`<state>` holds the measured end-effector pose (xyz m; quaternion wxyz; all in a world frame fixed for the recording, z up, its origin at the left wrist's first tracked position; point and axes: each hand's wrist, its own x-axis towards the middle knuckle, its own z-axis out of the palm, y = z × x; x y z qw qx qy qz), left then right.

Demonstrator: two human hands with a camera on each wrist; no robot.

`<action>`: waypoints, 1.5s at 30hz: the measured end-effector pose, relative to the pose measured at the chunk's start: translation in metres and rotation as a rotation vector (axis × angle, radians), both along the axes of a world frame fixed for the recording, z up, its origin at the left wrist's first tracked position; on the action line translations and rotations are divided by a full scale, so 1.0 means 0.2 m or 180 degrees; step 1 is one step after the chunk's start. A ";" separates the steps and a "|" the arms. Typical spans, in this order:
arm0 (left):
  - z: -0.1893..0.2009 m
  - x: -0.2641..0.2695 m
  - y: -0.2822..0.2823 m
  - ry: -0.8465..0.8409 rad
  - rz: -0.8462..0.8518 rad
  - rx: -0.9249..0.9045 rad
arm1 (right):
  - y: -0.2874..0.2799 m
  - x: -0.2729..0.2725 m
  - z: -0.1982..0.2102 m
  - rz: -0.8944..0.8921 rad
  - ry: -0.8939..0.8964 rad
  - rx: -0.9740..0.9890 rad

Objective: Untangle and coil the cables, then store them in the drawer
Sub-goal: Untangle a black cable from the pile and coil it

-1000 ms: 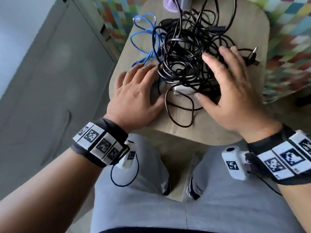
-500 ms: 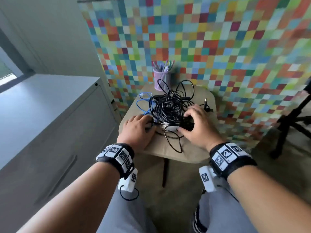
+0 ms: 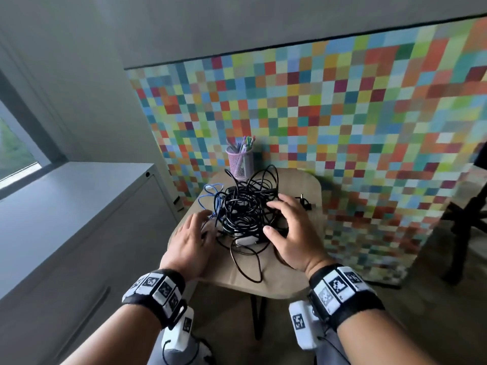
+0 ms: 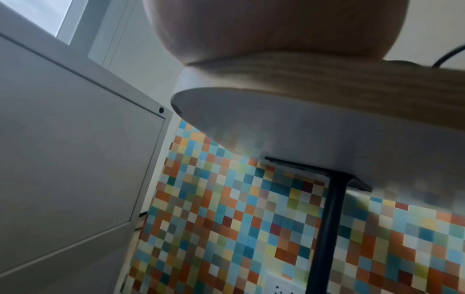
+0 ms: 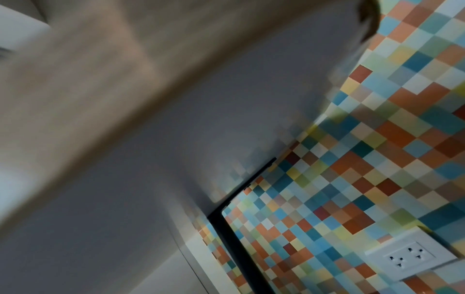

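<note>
The small wooden tabletop (image 3: 297, 280) stands hemmed in: a grey cabinet (image 3: 87, 233) close on its left, the checkered wall (image 3: 342, 127) just beyond its far edge, bare wood only along the near and right edges. The tangled black cables (image 3: 245, 206) (a blue cable (image 3: 210, 193) at their left) fill its middle, near a pen cup (image 3: 240, 162). The left hand (image 3: 191, 248) lies flat, fingers straight, beside the heap; the right hand (image 3: 292, 233) arches over its right side, fingers spread and gripping nothing.

Cable tangle (image 3: 245, 212) on table (image 3: 297, 280) — pen cup (image 3: 240, 162) behind.
</note>
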<state>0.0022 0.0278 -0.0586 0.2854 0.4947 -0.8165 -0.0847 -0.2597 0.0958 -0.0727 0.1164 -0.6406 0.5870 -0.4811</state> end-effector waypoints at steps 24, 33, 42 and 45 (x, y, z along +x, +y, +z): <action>0.36 -0.14 0.05 0.3015 -0.0273 0.0402 | 0.12 0.09 0.26 -0.0526 -0.1079 -0.0040; 0.49 -0.20 0.02 0.3090 -0.1058 0.1083 | 0.04 0.17 0.41 0.0407 -0.2445 -0.0061; 0.31 -0.17 0.15 0.2638 -0.0214 0.0102 | 0.18 0.22 0.30 -0.0534 -0.1885 -0.0355; 0.23 -0.17 0.20 0.2821 -0.0396 -0.0035 | 0.25 0.27 0.33 -0.0182 -0.1497 -0.0380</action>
